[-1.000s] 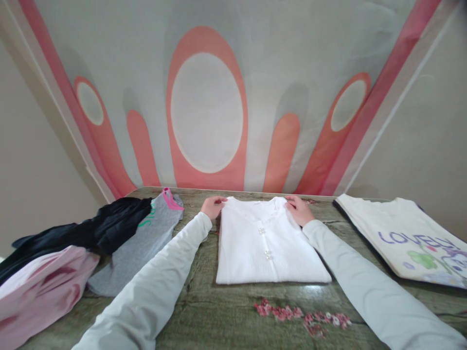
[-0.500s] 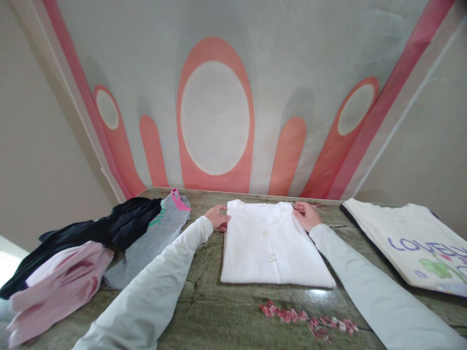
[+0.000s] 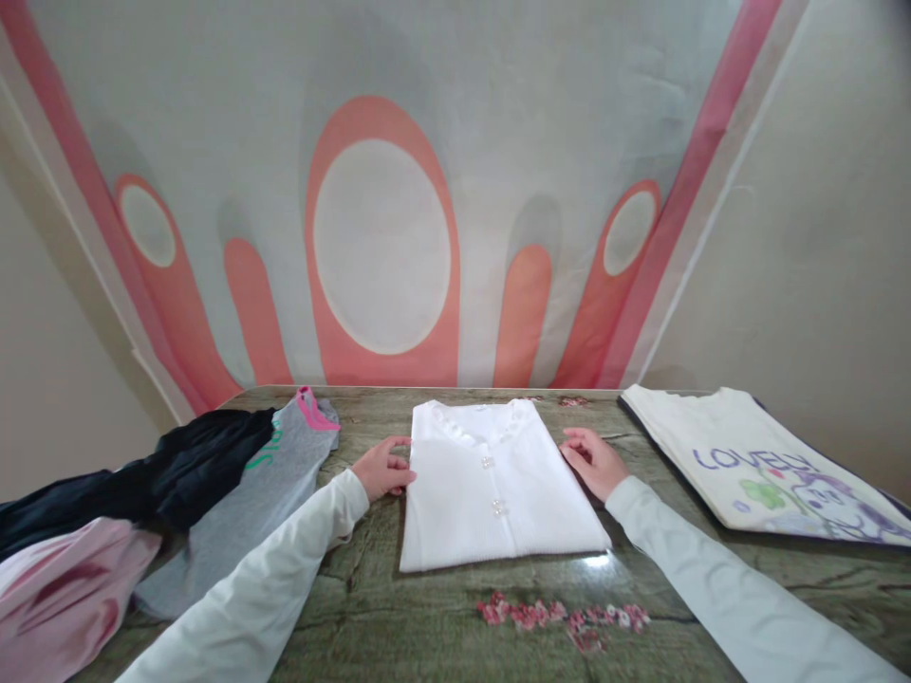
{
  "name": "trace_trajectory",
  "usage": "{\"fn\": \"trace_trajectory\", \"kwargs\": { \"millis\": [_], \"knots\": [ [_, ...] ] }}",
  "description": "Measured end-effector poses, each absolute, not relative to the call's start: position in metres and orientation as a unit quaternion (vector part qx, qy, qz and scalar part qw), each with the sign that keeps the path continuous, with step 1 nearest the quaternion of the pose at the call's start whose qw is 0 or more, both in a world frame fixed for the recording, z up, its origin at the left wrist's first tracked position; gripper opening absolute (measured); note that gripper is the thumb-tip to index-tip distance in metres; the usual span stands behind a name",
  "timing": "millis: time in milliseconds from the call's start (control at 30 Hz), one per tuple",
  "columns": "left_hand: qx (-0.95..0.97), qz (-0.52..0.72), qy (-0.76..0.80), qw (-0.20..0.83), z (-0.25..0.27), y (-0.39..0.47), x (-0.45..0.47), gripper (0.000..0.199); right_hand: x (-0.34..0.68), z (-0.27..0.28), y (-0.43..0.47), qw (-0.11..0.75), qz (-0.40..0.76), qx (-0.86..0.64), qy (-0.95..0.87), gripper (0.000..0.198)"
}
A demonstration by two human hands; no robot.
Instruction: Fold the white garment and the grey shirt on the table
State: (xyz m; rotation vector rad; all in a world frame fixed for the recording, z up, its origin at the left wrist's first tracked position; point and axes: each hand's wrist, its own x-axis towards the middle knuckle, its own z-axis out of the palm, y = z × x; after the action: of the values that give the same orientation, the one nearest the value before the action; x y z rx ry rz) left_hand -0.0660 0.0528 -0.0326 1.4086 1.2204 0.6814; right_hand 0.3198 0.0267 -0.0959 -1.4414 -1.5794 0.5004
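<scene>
A white ribbed cardigan lies neatly folded in the middle of the table, its neckline away from me and two clear buttons showing down the front. At its left edge my left hand rests with thumb and fingers apart, fingertips touching the fabric. My right hand is beside the right edge, its fingers loosely bent and close to the cloth; whether they touch it I cannot tell. Neither hand appears to grip the garment.
To the left lie a grey top with pink trim, a black garment and a pink garment, all loosely heaped. A folded cream shirt lettered "LOVELY" lies on something dark at right. The wood-patterned table meets a painted wall.
My right hand has come off the cardigan's shoulder and moved down along its right side. My left hand stays by the left edge, slightly nearer me. The camera view has turned to the right.
</scene>
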Motion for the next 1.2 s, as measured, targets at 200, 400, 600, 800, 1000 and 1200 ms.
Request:
{"fn": "trace_trajectory", "kwargs": {
  "millis": [200,400,600,800,1000,1200],
  "knots": [
    [0.620,0.306,0.530,0.491,-0.034,0.049,-0.059,0.057,0.309,-0.082,0.008,0.415,0.197,-0.590,-0.664,0.034],
    [0.623,0.347,0.552,0.432,-0.035,0.042,-0.054,0.048,0.306,-0.079,0.007,0.417,0.197,-0.593,-0.660,0.034],
    [0.570,0.377,0.544,0.486,-0.037,0.033,-0.059,0.041,0.309,-0.084,0.008,0.435,0.201,-0.596,-0.645,0.030],
    [0.604,0.378,0.506,0.486,-0.041,0.022,-0.067,0.058,0.308,-0.085,-0.003,0.429,0.193,-0.590,-0.656,0.029],
    [0.693,0.360,0.525,0.339,-0.045,0.020,-0.066,0.044,0.309,-0.087,-0.009,0.415,0.191,-0.574,-0.680,0.030],
    [0.859,0.268,0.423,0.102,-0.027,-0.017,-0.046,0.037,0.305,-0.079,-0.021,0.402,0.144,-0.560,-0.710,0.030]
  ]
}}
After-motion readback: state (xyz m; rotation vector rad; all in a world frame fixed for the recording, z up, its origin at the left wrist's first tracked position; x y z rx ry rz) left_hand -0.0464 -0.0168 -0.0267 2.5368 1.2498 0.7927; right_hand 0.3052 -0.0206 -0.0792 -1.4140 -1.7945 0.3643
